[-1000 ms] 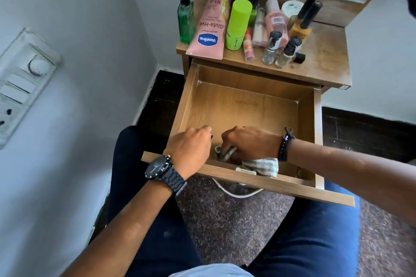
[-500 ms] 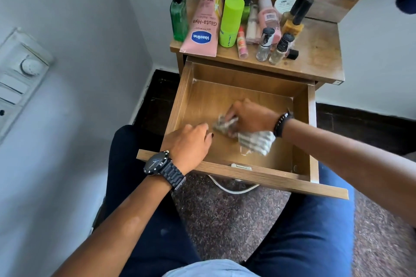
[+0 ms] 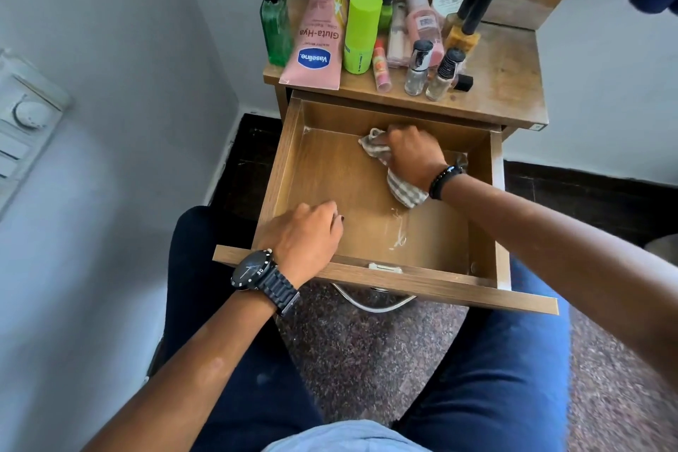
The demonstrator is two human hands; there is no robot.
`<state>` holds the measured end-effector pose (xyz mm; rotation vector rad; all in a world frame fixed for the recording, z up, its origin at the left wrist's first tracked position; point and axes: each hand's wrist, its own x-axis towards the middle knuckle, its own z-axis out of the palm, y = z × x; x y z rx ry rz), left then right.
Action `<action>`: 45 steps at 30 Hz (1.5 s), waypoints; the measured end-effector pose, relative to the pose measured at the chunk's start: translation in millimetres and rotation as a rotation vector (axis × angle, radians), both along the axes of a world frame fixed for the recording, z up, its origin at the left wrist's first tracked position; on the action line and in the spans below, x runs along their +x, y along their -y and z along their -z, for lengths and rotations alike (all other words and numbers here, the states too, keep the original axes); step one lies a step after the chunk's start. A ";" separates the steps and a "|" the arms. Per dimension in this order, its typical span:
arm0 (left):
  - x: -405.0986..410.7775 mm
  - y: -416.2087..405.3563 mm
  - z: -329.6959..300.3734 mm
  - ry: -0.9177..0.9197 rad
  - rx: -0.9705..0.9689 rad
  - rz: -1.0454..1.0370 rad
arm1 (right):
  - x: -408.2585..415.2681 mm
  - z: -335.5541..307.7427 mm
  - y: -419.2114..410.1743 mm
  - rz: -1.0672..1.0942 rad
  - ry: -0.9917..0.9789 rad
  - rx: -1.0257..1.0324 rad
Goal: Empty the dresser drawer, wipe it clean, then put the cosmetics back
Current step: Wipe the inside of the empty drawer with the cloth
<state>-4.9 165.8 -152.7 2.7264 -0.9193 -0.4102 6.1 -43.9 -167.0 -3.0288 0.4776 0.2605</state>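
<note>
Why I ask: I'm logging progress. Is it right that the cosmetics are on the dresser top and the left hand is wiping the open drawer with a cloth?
Wrong hand. The head view shows the right hand gripping the cloth in the drawer; the left hand rests at the front edge. The cosmetics are on the dresser top.

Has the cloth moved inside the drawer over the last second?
Yes. The cloth, gripped by the right hand, has gone from the drawer's front panel to its back wall, nearer the dresser top.
</note>
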 end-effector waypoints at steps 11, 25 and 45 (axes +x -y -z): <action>-2.5 0.6 -3.4 0.020 -0.021 0.030 | -84.1 -11.9 -33.2 -0.482 -0.409 0.296; -5.3 5.5 -7.6 -0.081 -0.080 0.044 | -22.1 2.4 23.2 -0.159 -0.112 0.055; -18.3 21.8 -4.1 -0.096 -0.170 0.077 | -30.4 -1.5 33.1 -0.129 -0.087 -0.229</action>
